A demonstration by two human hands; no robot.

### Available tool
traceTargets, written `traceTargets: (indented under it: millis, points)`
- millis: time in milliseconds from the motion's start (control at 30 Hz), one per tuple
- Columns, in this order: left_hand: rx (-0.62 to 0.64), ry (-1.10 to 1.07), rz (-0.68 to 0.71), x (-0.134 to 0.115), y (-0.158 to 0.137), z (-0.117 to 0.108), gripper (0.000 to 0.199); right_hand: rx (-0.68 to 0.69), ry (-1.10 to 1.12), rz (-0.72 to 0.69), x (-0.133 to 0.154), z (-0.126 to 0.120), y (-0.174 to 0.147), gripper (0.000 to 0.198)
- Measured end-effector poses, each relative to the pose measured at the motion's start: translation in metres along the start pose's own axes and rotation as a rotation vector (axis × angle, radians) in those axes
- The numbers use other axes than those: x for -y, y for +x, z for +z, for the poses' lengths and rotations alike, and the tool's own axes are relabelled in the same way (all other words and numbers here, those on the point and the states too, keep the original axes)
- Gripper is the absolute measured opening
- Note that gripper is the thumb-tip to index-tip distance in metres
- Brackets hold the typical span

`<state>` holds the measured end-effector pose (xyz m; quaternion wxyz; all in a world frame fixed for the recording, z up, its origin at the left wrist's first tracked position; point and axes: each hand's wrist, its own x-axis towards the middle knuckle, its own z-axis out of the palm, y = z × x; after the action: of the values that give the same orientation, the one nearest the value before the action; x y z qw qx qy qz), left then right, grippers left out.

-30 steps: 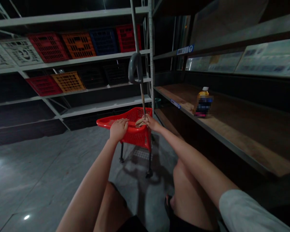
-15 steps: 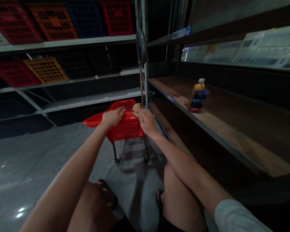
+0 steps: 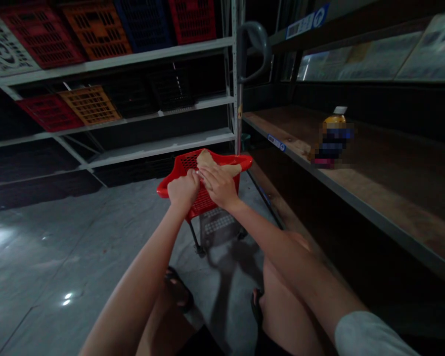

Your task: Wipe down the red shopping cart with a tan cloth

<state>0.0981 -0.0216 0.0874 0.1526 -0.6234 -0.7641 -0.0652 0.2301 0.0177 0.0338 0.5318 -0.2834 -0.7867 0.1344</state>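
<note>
Head view: left fingers (image 3: 192,181) clenched on red cart (image 3: 200,204), right fingers (image 3: 209,178) over partly hidden tan cloth (image 3: 206,159), their grip unclear.

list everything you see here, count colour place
cart: 1, red, on grey floor
clothlike item: 1, tan, on cart
handled pole: 1, greyish, by cart
small object: 1, greenish, beyond cart
wooden shelves: 2 or more, brown, right
bottle: 1, amber, on shelf
labels: 2 or more, bluish, shelf edges
rack: 1, whitish, behind cart
crates: 7 or more, red, orange, blue, white, dark, on rack
sandals: 2, black, floor
left hand: 1, bare, at cart's near edge
right hand: 1, bare, on clothlike item
</note>
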Motion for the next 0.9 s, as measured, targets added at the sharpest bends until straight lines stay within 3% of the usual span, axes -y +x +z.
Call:
traceTargets:
  millis: [67,133,300,400,500,600,667,767,833,900]
  points:
    - [-0.017,-0.017,0.001,-0.006,-0.007,0.000,0.061,0.074,0.001,-0.057,-0.002,-0.006,0.000,0.035]
    - [-0.043,-0.038,0.007,-0.009,-0.014,-0.001,0.063,0.107,-0.093,-0.058,-0.020,-0.029,-0.001,0.037]
    - [-0.077,-0.088,-0.026,-0.016,-0.022,0.000,0.061,0.001,-0.387,0.096,-0.083,-0.098,-0.003,0.045]
    - [-0.089,-0.109,-0.053,-0.029,-0.023,0.001,0.061,-0.033,-0.417,0.076,-0.081,-0.091,-0.005,0.054]
    - [-0.085,-0.130,-0.050,-0.041,-0.023,-0.002,0.060,0.007,-0.370,-0.023,-0.047,-0.053,-0.007,0.056]
    - [0.019,-0.139,0.049,-0.036,-0.020,-0.012,0.058,0.065,-0.345,-0.113,-0.019,-0.033,-0.008,0.050]
    - [0.124,-0.152,0.186,-0.017,-0.016,-0.020,0.057,0.081,-0.354,-0.128,-0.022,-0.042,-0.007,0.048]
    - [0.203,-0.136,0.338,0.021,-0.012,-0.024,0.058,0.010,-0.393,-0.033,-0.053,-0.074,-0.002,0.048]
    - [0.204,-0.091,0.346,0.039,-0.010,-0.021,0.060,-0.090,-0.441,0.072,-0.075,-0.089,0.001,0.049]
    - [0.187,-0.050,0.260,0.045,-0.010,-0.013,0.062,-0.155,-0.470,0.121,-0.081,-0.088,-0.001,0.048]
